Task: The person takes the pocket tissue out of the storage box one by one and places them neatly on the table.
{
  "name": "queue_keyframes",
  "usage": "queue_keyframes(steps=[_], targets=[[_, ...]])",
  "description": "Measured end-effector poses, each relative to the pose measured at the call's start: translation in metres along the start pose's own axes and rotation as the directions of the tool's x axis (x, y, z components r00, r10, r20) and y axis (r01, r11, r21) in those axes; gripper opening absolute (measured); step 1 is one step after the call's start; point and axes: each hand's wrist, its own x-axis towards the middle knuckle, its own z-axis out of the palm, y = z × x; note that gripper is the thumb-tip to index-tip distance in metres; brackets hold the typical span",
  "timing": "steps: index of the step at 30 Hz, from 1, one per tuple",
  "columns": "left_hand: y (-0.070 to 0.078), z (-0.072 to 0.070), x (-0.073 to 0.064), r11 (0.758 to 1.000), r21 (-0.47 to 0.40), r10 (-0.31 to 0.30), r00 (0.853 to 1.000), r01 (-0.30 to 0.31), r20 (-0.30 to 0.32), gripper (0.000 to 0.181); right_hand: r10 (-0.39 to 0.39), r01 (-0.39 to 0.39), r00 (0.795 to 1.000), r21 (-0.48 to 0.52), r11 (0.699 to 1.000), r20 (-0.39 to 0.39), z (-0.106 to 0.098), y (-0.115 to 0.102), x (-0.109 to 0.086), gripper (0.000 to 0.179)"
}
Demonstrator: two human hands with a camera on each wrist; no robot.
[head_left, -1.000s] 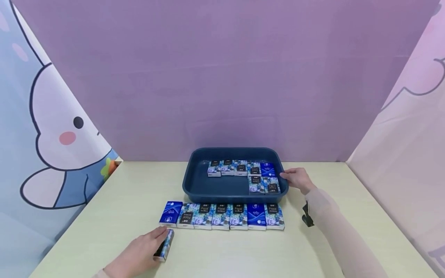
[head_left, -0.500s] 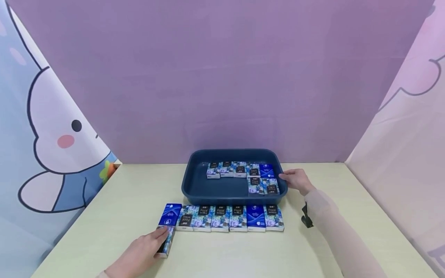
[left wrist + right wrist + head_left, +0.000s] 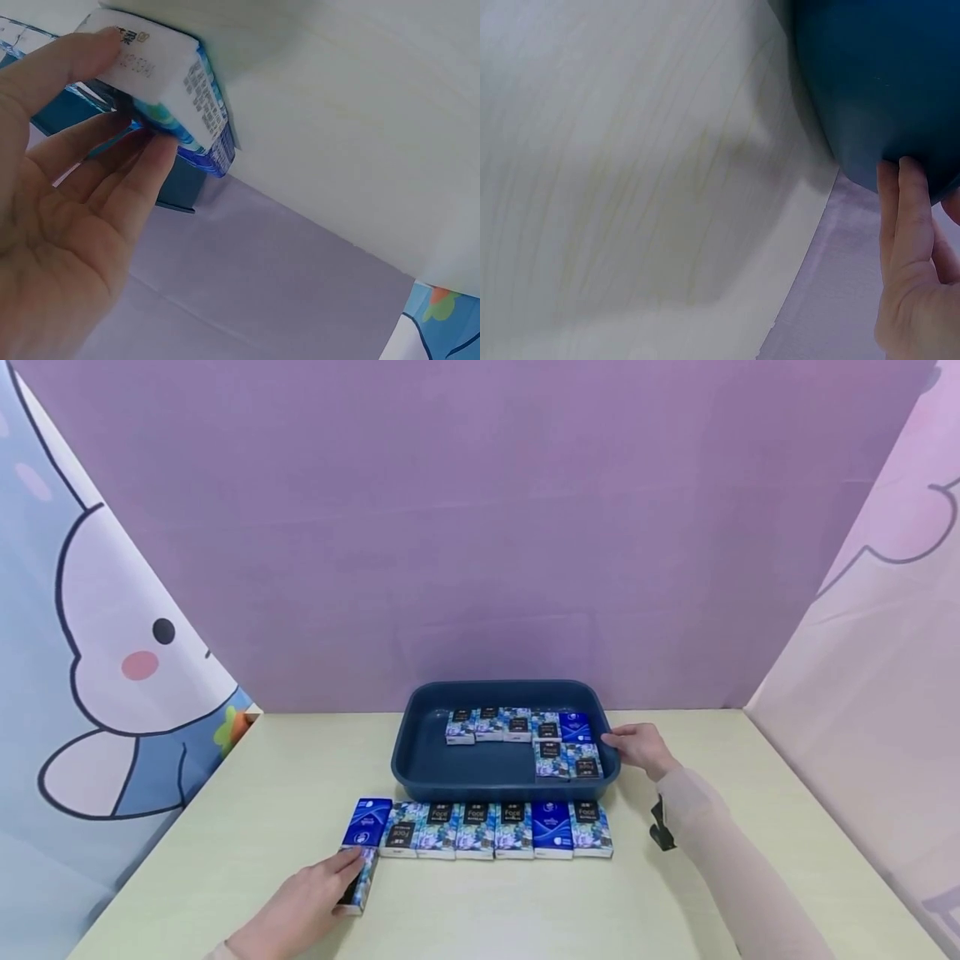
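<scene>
My left hand (image 3: 296,900) holds a flower-patterned pocket tissue pack (image 3: 363,885) at the table's front left. The left wrist view shows its thumb over the white end of the pack (image 3: 154,64) and the fingers along the opposite side. The pack lies end to end with a blue tissue pack (image 3: 369,821), the leftmost in a row of several packs in front of a dark blue plastic tray (image 3: 401,752). My right hand (image 3: 641,748) pinches the tray's right rim. From the right wrist, the fingers (image 3: 911,202) lie along the tray's outer wall (image 3: 877,90), the thumb mostly hidden.
Inside the tray, several tissue packs lie along the back, with more at the right, such as a floral pack (image 3: 552,760). A purple backdrop (image 3: 480,543) rises behind the pale table (image 3: 480,910). Printed cloths stand at both sides.
My left hand has turned the floral pack slightly and brought it up against the near end of the blue pack. The right hand stays on the tray rim.
</scene>
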Motion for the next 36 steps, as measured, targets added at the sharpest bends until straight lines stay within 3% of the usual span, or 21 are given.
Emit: queue_keyframes(steps=[6, 14, 16, 18, 21, 25, 29, 32, 36], targets=[[0.004, -0.010, -0.002, 0.998, -0.022, -0.054, 0.997, 0.055, 0.052, 0.059, -0.007, 0.007, 1.000, -0.002, 1.000, 0.000, 0.000, -0.001, 0.001, 0.045], [0.010, -0.038, 0.008, 0.998, -0.053, -0.030, 0.998, 0.033, 0.061, 0.063, -0.041, 0.041, 0.999, -0.002, 0.999, 0.005, 0.001, -0.002, 0.003, 0.045], [0.013, -0.045, 0.012, 0.999, -0.035, 0.000, 1.000, 0.000, 0.013, 0.059, -0.053, 0.053, 0.999, 0.010, 0.999, 0.005, 0.002, -0.002, 0.004, 0.044], [0.016, -0.050, 0.016, 0.999, 0.008, 0.042, 0.996, -0.042, -0.075, 0.056, -0.054, 0.054, 0.999, 0.015, 0.998, 0.007, 0.002, -0.001, 0.004, 0.044], [0.021, -0.057, 0.024, 0.994, 0.071, 0.095, 0.971, -0.081, -0.221, 0.050, -0.056, 0.056, 0.998, 0.025, 0.998, 0.014, 0.004, 0.001, 0.003, 0.044], [0.029, -0.067, 0.042, 0.991, 0.095, 0.124, 0.927, -0.096, -0.354, 0.044, -0.044, 0.044, 0.999, 0.014, 0.999, 0.022, 0.003, 0.003, 0.002, 0.045], [0.038, -0.079, 0.070, 0.990, 0.063, 0.140, 0.900, -0.125, -0.413, 0.042, -0.030, 0.030, 0.999, -0.017, 0.999, 0.012, 0.000, 0.001, 0.002, 0.045], [0.046, -0.089, 0.093, 0.991, 0.010, 0.126, 0.905, -0.134, -0.406, 0.040, -0.035, 0.035, 0.999, -0.018, 0.999, 0.014, -0.002, 0.000, 0.002, 0.045], [0.053, -0.100, 0.125, 0.991, -0.036, 0.110, 0.934, -0.129, -0.339, 0.039, -0.021, 0.021, 1.000, -0.012, 1.000, 0.019, -0.001, -0.001, 0.001, 0.045]])
